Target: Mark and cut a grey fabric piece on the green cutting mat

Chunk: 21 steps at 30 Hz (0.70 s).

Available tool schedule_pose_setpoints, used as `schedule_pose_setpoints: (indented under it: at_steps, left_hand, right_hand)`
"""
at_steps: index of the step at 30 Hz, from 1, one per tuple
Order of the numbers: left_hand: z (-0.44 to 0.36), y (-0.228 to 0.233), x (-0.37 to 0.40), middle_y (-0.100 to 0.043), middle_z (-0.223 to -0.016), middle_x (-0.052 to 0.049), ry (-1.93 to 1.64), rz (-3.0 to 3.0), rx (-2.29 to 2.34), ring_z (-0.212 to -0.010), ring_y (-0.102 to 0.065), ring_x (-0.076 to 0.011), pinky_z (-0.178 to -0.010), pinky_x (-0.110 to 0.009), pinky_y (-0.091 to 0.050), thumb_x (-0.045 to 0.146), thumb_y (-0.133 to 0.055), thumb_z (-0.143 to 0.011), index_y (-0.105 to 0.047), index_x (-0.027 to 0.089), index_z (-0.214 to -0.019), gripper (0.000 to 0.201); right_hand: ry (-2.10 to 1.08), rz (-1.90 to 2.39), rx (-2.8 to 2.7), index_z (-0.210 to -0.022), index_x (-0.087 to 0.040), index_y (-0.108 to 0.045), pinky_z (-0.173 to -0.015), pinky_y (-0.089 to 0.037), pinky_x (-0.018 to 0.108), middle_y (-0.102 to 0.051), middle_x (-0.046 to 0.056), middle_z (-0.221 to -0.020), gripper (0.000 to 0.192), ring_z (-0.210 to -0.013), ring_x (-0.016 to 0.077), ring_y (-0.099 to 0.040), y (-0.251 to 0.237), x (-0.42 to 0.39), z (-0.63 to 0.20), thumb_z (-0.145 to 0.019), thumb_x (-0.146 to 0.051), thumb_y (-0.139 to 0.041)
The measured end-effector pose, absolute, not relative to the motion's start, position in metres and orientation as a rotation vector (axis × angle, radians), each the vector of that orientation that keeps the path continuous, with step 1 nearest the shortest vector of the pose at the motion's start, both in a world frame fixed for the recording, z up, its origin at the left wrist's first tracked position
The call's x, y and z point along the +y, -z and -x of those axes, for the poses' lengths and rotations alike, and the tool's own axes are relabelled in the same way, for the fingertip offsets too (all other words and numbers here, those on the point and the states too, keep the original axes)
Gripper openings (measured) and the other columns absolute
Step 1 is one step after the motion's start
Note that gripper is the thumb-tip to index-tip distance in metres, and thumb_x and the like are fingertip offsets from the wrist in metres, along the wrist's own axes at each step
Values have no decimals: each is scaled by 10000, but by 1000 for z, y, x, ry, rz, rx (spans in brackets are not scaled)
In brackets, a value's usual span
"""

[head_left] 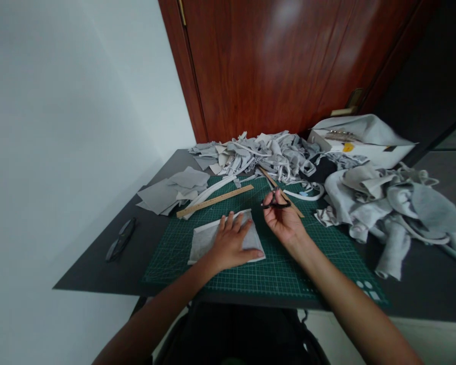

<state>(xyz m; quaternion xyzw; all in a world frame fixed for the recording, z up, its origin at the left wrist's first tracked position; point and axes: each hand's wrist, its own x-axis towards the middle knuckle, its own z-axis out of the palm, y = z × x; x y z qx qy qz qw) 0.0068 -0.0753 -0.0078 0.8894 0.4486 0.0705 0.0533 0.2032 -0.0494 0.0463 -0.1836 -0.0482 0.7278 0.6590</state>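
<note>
One limp, light-looking fabric piece (213,238), probably best gripped at an edge, is lying flat under the open left hand (231,246) on the green cutting mat (289,268), while the right hand (285,220) is gripping small scissors (275,202) just beyond, wooden rulers (215,201) and fabric scraps (266,152) farther off.

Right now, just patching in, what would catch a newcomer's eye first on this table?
The two hands at the middle of the green cutting mat: the left hand lies flat on a pale fabric piece, and the right hand holds small black scissors. Behind them a heap of grey fabric scraps runs along the table's far edge.
</note>
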Motion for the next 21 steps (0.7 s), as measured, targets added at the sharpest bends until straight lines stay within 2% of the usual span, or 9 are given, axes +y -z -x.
schedule_pose_setpoints:
  at_steps: [2, 4, 9, 13, 16, 19, 21]
  left_hand:
    - [-1, 9, -87, -314, -1699, -194, -219, -2692, 1385, -1595, -133, -488, -1266, -682, -130, 930, -606, -730, -386, 200, -1615, 1168]
    - [5, 11, -99, -304, -1702, -201, -228, -2679, 1405, -1596, -122, -492, -1272, -683, -100, 974, -600, -671, -389, 183, -1615, 1250]
    - [19, 11, -124, -306, -1702, -200, -221, -2662, 1400, -1595, -125, -493, -1283, -674, -76, 982, -642, -610, -374, 177, -1626, 1324]
    - [25, 11, -133, -321, -1700, -178, -315, -2669, 1368, -1595, -158, -476, -1283, -672, -100, 935, -707, -610, -374, 213, -1623, 1288]
    - [26, 13, -137, -369, -1672, -195, -430, -2683, 1347, -1596, -170, -457, -1293, -642, -119, 911, -720, -631, -409, 155, -1592, 1262]
    - [27, 11, -140, -427, -1631, -204, -512, -2728, 1305, -1586, -211, -444, -1294, -612, -148, 868, -729, -682, -523, 123, -1492, 1120]
    - [28, 9, -142, -472, -1596, -195, -562, -2767, 1259, -1552, -292, -433, -1271, -588, -222, 836, -761, -684, -625, 136, -1360, 983]
  right_hand:
    - [-1662, 465, -191, -855, -236, -626, -535, -618, 141, -653, -83, -704, 271, -568, 61, -640, -44, -54, -198, -833, -36, -808]
    - [-1686, 515, -331, -860, -216, -626, -467, -567, 129, -610, -88, -652, 291, -508, 56, -586, -43, -61, -192, -780, -64, -862]
    - [-1770, 633, -792, -1016, -197, -642, -363, -452, 137, -564, -106, -585, 462, -415, 57, -484, -35, -79, -177, -723, -387, -945]
    - [-1810, 697, -1031, -1100, -208, -623, -331, -411, 159, -558, -110, -573, 559, -364, 60, -434, -20, -105, -163, -725, -496, -921]
    - [-1827, 734, -1040, -1128, -214, -619, -322, -403, 168, -550, -101, -581, 585, -364, 72, -455, -7, -139, -161, -750, -580, -874]
    - [-1811, 876, -1010, -1201, -206, -619, -331, -402, 165, -541, -101, -583, 637, -366, 66, -450, 0, -180, -172, -748, -572, -877]
    - [-1784, 998, -1006, -1262, -192, -608, -336, -396, 168, -553, -89, -598, 672, -377, 67, -455, 3, -209, -182, -769, -569, -865]
